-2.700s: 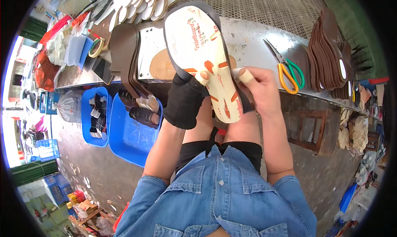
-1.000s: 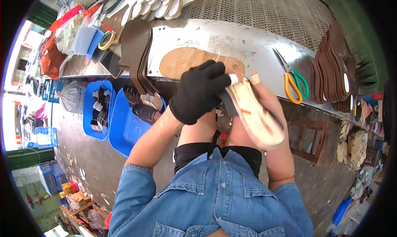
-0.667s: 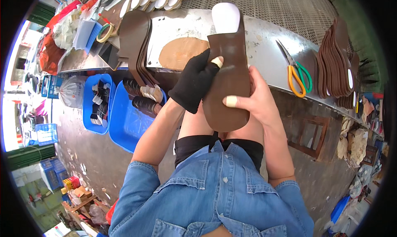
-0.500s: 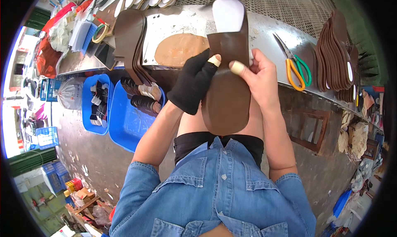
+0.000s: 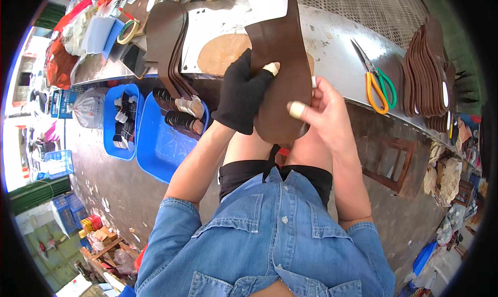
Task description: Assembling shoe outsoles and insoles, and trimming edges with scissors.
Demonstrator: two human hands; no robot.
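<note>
Brown, smooth-faced sole piece (image 5: 282,84), head view: held in the air between the two hands, long way up the view, rounded near end over the thighs, far end over the bench (image 5: 332,48). White pad (image 5: 267,1) showed at the far end, beyond the left hand.

Left hand (image 5: 241,92), in a black glove with a bare, taped thumb, pinched the sole piece at its left edge, thumb on the upper face; its other fingertips were hidden. Right hand (image 5: 327,107), bare, was half spread at the opposite edge: taped thumb over the brown face, fingers just beside the rim. Could not tell whether that thumb touched.

Beyond the left hand, a tan oval sheet (image 5: 220,56) lay on the bench, partly behind the sole piece. Farther left of that hand: a stack of brown pieces (image 5: 166,32), a dark phone (image 5: 134,60), a tape roll (image 5: 128,31). Below these, left of the wrist, stood a large blue bin (image 5: 163,152) holding dark bundles (image 5: 179,107).

Right of the right hand, scissors (image 5: 383,84) with one orange and one green handle lay near another brown stack (image 5: 423,74).
</note>
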